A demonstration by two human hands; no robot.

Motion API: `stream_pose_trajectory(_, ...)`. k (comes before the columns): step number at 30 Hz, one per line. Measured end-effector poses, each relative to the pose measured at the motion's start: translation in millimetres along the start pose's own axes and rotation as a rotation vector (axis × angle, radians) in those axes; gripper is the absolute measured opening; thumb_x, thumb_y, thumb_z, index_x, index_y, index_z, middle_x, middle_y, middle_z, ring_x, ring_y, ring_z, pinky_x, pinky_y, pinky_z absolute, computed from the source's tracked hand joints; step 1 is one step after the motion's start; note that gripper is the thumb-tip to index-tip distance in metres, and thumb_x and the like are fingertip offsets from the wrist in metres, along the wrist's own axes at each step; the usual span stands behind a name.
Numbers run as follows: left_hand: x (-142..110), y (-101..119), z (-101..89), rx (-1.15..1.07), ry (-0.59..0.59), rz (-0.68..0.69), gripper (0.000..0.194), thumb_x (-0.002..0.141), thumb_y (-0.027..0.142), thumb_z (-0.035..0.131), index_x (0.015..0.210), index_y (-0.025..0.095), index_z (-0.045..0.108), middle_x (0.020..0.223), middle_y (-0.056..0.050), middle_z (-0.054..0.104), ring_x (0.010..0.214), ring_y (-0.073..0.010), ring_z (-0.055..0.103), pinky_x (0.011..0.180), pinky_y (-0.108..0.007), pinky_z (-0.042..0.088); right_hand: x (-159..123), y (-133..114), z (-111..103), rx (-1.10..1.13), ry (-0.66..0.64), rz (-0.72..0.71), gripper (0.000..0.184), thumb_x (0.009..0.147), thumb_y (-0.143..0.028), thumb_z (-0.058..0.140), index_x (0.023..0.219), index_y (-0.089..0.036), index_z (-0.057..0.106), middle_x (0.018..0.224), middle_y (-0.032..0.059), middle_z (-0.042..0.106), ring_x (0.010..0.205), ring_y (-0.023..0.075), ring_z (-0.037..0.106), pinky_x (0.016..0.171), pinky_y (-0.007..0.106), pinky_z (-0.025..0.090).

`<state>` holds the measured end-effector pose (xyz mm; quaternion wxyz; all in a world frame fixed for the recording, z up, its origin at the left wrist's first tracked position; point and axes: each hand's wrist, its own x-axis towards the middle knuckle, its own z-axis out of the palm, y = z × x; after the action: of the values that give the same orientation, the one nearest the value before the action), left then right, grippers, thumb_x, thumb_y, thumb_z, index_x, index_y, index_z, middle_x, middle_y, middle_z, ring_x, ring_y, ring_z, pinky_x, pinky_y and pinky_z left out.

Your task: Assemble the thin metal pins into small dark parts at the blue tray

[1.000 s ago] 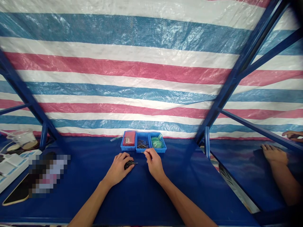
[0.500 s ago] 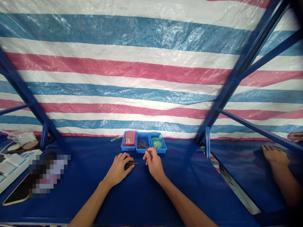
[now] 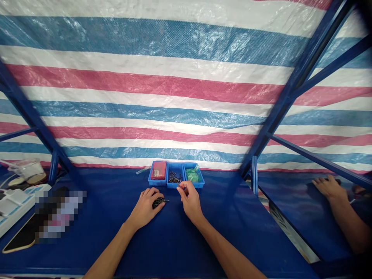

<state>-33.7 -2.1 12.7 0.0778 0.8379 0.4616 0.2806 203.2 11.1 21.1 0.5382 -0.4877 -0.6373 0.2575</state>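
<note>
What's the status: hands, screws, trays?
Left hand shut on bundle of dark screws. Right hand pinching at middle blue tray; pinch contents unclear. Co-worker's hand far right, apart.

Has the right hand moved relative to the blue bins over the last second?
Yes, slightly. The right hand pulled back a touch, then returned toward the middle bin; its fingertips again sit at that bin's front edge, pinched together.

Both forearms bare, stretched forward, converging toward centre. Left hand (image 3: 145, 207) palm down, fingers curled into a loose fist. Right hand (image 3: 190, 199) just beside it, slightly further forward, thumb and forefinger pinched together, other fingers bent.
</note>
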Motion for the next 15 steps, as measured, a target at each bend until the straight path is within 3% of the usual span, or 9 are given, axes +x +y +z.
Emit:
stream_pose_trajectory(5,0.4,1.3,-2.2,-0.002,-0.002,0.009,0.02,0.106,0.042,0.06,0.119,0.031,0.069,0.121,-0.005,0.064,0.113,-0.0271,0.06,0.101,-0.047,0.049,-1.1,0.8,-1.3,-0.003,-0.004,-0.029,0.028,0.108,-0.045,0.051,0.1,-0.023,0.065,0.088,0.0034,0.068,0.067,0.0179,0.062,0.064,0.029,0.05)
stream_pose_trajectory(11,0.2,2.4,-2.7,0.003,-0.016,-0.007,0.019,0.105,0.041,0.061,0.119,0.03,0.07,0.121,-0.005,0.064,0.113,-0.0267,0.06,0.101,-0.047,0.048,-0.9,2.8,-0.5,0.035,-0.021,-0.022,0.028,0.109,-0.045,0.051,0.116,-0.023,0.066,0.1,0.0046,0.071,0.059,0.0152,0.061,0.063,0.03,0.052)
stream_pose_trajectory(15,0.0,1.9,-1.3,0.006,0.003,-0.001,0.019,0.105,0.04,0.062,0.118,0.03,0.07,0.12,-0.005,0.064,0.112,-0.0265,0.061,0.1,-0.046,0.048,-0.6,4.1,0.4,0.018,-0.028,-0.001,0.025,0.108,-0.045,0.051,0.111,-0.024,0.064,0.099,0.0026,0.069,0.064,0.0159,0.066,0.065,0.029,0.052)
